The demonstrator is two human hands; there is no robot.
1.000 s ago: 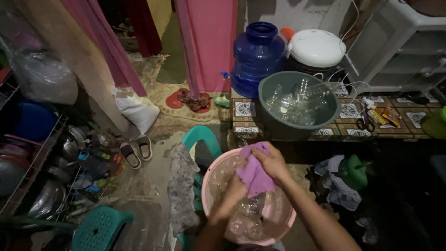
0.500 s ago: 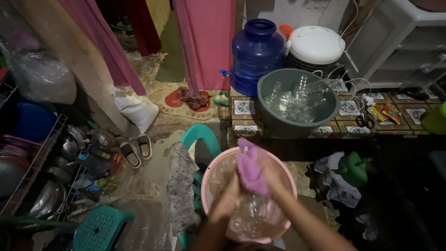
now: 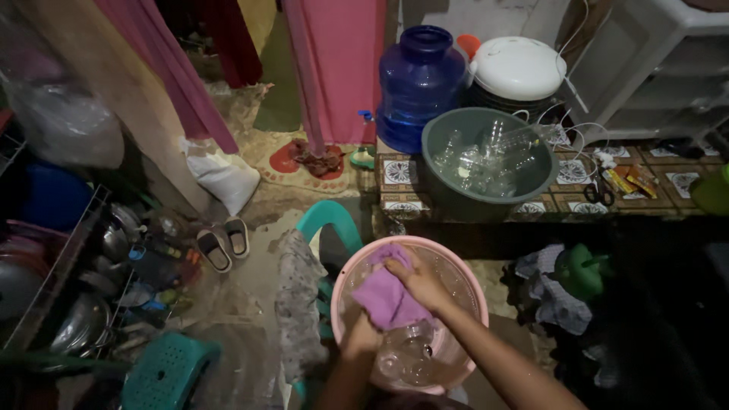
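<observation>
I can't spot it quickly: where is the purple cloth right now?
In the head view, the purple cloth is low centre, over the pink basin, under the right hand and above a clear glass.

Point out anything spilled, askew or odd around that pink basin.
A patterned cloth hangs loosely off the teal chair beside the pink basin, and the floor by the sandals looks wet. Clothes lie heaped to the right. Nothing looks broken.
</observation>
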